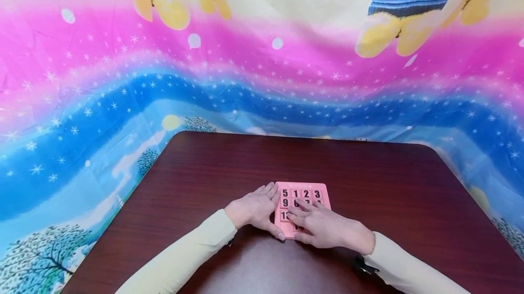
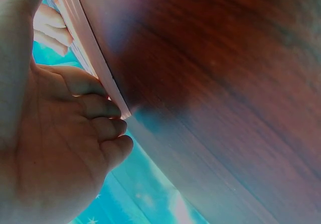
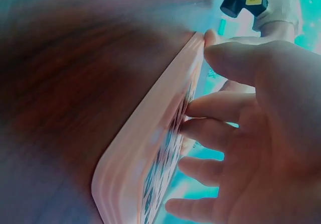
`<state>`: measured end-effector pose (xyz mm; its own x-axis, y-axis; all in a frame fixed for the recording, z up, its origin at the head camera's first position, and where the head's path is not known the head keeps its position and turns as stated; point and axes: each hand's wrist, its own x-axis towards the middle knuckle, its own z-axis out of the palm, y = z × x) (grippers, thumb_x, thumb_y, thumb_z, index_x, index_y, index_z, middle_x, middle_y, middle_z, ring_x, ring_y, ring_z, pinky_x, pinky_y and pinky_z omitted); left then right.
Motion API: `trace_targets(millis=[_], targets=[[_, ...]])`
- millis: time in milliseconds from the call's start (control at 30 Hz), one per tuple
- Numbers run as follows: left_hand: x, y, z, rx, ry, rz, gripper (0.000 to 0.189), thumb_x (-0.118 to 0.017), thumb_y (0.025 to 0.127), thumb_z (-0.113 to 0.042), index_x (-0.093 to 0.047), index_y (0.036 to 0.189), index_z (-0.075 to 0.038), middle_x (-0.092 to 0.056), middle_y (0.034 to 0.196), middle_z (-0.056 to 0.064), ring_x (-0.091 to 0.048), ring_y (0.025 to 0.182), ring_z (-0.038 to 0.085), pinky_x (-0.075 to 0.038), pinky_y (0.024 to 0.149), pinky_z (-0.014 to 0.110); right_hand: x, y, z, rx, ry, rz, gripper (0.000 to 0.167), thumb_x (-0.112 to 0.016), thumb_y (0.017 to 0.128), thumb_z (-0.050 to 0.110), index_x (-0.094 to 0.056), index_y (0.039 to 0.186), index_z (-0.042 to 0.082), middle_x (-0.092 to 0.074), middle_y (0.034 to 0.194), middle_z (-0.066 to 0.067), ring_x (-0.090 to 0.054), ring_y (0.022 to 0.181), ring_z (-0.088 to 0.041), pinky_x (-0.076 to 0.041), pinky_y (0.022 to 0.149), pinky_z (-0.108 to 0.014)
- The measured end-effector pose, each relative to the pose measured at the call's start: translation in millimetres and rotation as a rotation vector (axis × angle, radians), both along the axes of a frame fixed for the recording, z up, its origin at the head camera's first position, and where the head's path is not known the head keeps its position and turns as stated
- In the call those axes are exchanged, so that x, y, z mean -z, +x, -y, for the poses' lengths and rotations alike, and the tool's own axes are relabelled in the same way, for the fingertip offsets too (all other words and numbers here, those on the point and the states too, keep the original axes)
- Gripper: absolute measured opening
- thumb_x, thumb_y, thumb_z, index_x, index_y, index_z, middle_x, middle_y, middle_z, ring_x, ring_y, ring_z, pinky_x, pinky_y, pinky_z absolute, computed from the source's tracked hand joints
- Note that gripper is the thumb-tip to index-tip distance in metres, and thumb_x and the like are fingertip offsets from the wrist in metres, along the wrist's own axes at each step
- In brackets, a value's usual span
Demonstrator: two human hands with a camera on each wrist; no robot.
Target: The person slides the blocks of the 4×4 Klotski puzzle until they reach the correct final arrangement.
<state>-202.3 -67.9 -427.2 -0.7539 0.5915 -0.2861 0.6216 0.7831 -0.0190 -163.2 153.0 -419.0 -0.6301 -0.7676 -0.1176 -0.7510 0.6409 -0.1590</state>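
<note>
A pink number slide puzzle lies flat on the table, its white tiles printed with black numerals. Along the top row I read 5, 1, 2, 3, with 9 starting the row below. My left hand rests against the puzzle's left side, fingers extended by the upper corner and thumb at the lower one. In the left wrist view, its fingertips meet the pink side wall. Over the lower right tiles lies my right hand, fingers spread, hiding several numerals. Its index and middle fingertips reach the tile face in the right wrist view.
The dark reddish-brown table extends around the puzzle on all sides. Behind it hangs a colourful cloth with bears, snowflakes and trees. A black device is strapped at the right wrist below the pale sleeve.
</note>
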Motion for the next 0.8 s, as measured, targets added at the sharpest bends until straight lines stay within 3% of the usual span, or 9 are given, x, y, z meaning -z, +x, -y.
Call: trace_targets(millis=[533,800], targets=[[0.5,-0.6,-1.2,0.003,-0.015,-0.02,0.128,-0.056,0.067,-0.088,-0.023,0.155,-0.002,-0.016,0.164,0.017,-0.014,0.153,0.027,-0.018,0.126,0.035,-0.3,15.4,-3.5,-0.06,0.04,-0.029,0.054,-0.06,0.095,0.042,-0.053,0.143,0.018,-0.051,0.149,-0.004,-0.035,0.145,-0.032,-0.033,0.108,-0.069],[1.2,-0.3,-1.5,0.006,-0.012,-0.015,0.128,-0.056,0.067,-0.089,-0.022,0.155,-0.002,-0.014,0.164,0.017,-0.013,0.154,0.027,-0.018,0.126,0.035,-1.8,1.0,-3.3,-0.032,-0.041,-0.004,0.046,-0.057,0.098,0.037,-0.057,0.139,0.017,-0.055,0.145,-0.005,-0.038,0.143,-0.037,-0.035,0.108,-0.069]])
